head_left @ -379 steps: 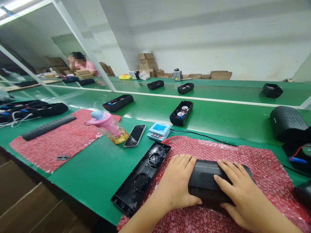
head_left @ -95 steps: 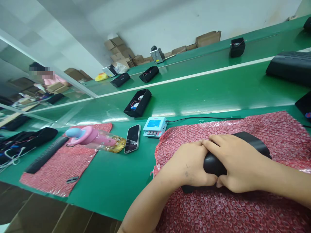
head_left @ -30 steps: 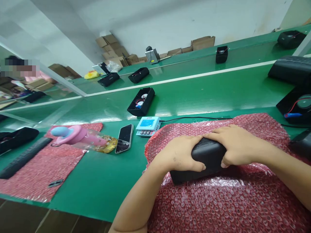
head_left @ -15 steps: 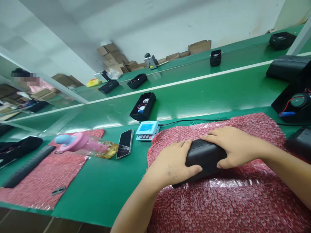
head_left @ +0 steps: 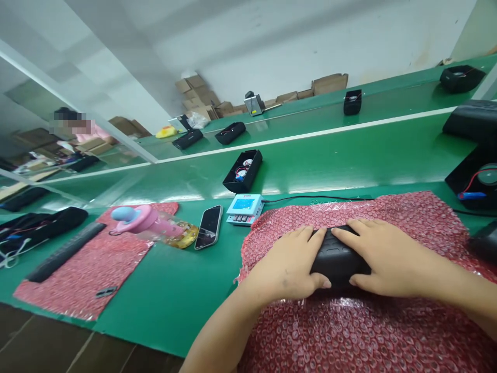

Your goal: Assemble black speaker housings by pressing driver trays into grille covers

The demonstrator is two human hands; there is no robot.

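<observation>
A black speaker housing (head_left: 339, 259) with a ridged top rests on red bubble wrap (head_left: 349, 331). My left hand (head_left: 293, 261) grips its left end, with the thumb along the near side and the fingers over the top. On the right end lies my right hand (head_left: 392, 254), its fingers across the top and its thumb on the near face. Both palms hide the ends of the housing, and its underside is out of sight. Just beyond the wrap's left corner stands a light-blue tester box (head_left: 244, 208) with a small screen and a black cable.
A phone (head_left: 208, 228) and a pink-lidded bottle (head_left: 155, 225) lie to the left. Farther left, a long black panel (head_left: 68, 252) is on another bubble-wrap sheet. Open speaker housings (head_left: 243, 171) with wires stand behind and at right (head_left: 479, 176). Another person (head_left: 83, 129) is at the far left.
The speaker housing has turned slightly and now sits more level across the wrap. Both hands stay on it, shifting along with it. The whole view has swung a little to the left.
</observation>
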